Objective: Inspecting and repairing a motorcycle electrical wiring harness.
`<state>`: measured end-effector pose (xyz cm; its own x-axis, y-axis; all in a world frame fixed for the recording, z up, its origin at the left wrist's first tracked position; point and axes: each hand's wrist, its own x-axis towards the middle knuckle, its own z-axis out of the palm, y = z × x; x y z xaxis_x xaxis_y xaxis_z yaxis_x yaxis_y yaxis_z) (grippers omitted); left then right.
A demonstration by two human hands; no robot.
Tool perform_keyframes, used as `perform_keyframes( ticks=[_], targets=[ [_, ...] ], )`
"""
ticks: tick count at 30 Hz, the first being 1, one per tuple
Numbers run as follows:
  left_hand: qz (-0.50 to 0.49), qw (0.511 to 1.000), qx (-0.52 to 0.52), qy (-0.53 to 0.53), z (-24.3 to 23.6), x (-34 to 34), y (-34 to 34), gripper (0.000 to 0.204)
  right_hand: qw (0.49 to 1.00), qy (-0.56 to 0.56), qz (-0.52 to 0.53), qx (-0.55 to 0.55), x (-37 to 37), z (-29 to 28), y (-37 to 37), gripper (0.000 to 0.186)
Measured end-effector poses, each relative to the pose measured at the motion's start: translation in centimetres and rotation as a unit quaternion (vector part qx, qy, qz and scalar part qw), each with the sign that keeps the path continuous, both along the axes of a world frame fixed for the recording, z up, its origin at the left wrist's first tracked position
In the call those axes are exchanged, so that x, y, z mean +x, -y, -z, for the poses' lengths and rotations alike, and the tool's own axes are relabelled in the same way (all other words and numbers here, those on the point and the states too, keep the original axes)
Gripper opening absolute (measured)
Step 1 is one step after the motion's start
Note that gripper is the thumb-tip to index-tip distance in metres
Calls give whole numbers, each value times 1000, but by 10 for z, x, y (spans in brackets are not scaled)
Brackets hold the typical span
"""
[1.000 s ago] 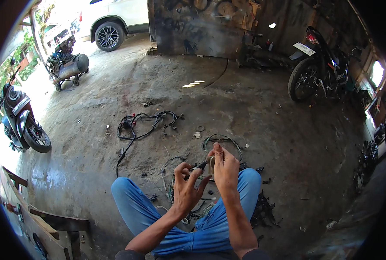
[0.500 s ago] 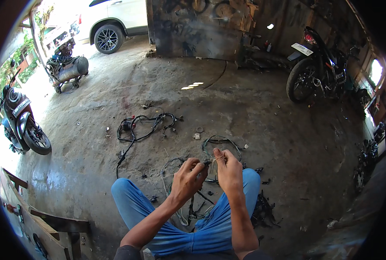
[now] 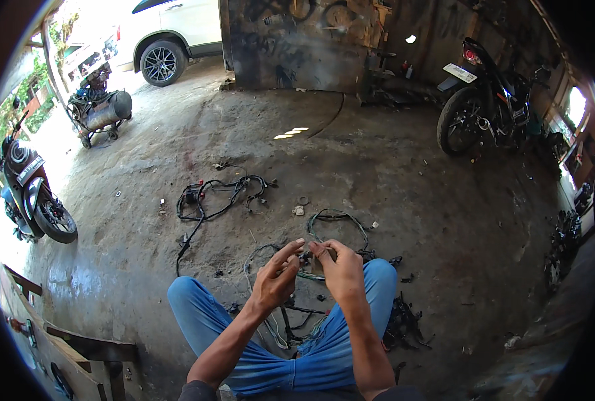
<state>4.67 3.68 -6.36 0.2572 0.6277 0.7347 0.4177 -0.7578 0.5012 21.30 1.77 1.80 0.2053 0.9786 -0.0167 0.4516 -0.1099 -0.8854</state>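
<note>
My left hand (image 3: 277, 279) is raised above my lap, index finger stretched toward the right hand and the other fingers curled. Close beside it, my right hand (image 3: 344, 271) pinches thumb against forefinger. Whatever lies in either grip is too small to make out. A small dark piece (image 3: 305, 256) shows between the hands; whether it is held I cannot tell. Behind the fingers, a loop of thin green and black wires (image 3: 341, 214) lies on the floor. More loose wires (image 3: 279, 335) and black cable pieces (image 3: 297, 309) are between my legs.
A black wiring harness (image 3: 204, 215) lies ahead to the left. Black cable scraps (image 3: 404, 324) are heaped beside my right knee. Motorcycles stand at the left (image 3: 40, 197) and far right (image 3: 478, 110). An air compressor (image 3: 103, 110) and a white car (image 3: 177, 33) are farther back. A wooden bench (image 3: 63, 341) is at lower left.
Both hands have shifted slightly left, and the left fingers have loosened, with the index finger now extended. The dark connector seen at the left fingertips is less visible. The whole view has shifted slightly.
</note>
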Motion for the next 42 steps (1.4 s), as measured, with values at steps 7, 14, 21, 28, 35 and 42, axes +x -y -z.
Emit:
perform_keyframes(
  ticks=[7, 14, 21, 28, 35, 42],
  targets=[
    [-164, 984, -64, 0, -32, 17, 23, 15, 996, 6, 39, 75, -11, 11, -1, 39],
    [-54, 912, -332, 236, -38, 38, 54, 17, 971, -26, 115, 206, -30, 21, 5, 31],
    [28, 869, -420, 260, -19, 31, 57, 18, 964, -35, 124, 230, -24, 37, 0, 32],
    [-158, 969, -177, 68, -3, 34, 61, 10, 864, -500, 14, -48, -21, -6, 17, 30],
    [-188, 971, -135, 58, -3, 42, 17, 17, 809, -582, 23, -77, -29, -5, 36, 28],
    [-110, 978, -178, 7, -16, 37, 24, 15, 775, -621, 88, -75, -3, 4, 23, 27]
  ],
)
